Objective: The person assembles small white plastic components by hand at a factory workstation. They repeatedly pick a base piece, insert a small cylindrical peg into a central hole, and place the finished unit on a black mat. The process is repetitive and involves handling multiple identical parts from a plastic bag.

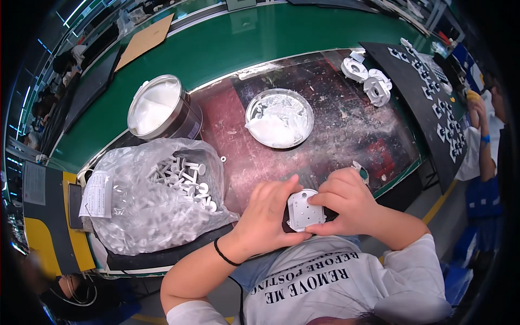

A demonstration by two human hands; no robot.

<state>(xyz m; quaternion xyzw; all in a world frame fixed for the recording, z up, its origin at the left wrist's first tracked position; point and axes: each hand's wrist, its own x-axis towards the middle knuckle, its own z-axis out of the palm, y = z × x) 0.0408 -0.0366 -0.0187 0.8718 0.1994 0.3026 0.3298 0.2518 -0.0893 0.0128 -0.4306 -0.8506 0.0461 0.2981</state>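
Observation:
Close to my body, a white plate-like part with several small holes [306,211] is held between both hands. My left hand [266,214] grips its left side, thumb along the lower edge. From the other side my right hand [346,201] holds it, with fingertips on its face and the thumb at its lower right. Beyond the hands stands a round metal dish [303,116] with a mound of white paste [276,130]. To the left lies a clear plastic bag [135,227] full of white flat-headed pegs [187,176].
An open metal can [192,116] of white paste stands behind the bag. White ring-shaped housings [377,89] sit at the far right. A black board [401,81] carries rows of small black-and-white parts. Another person's hand [476,111] shows at the right edge. A small white ring [223,159] lies beside the bag.

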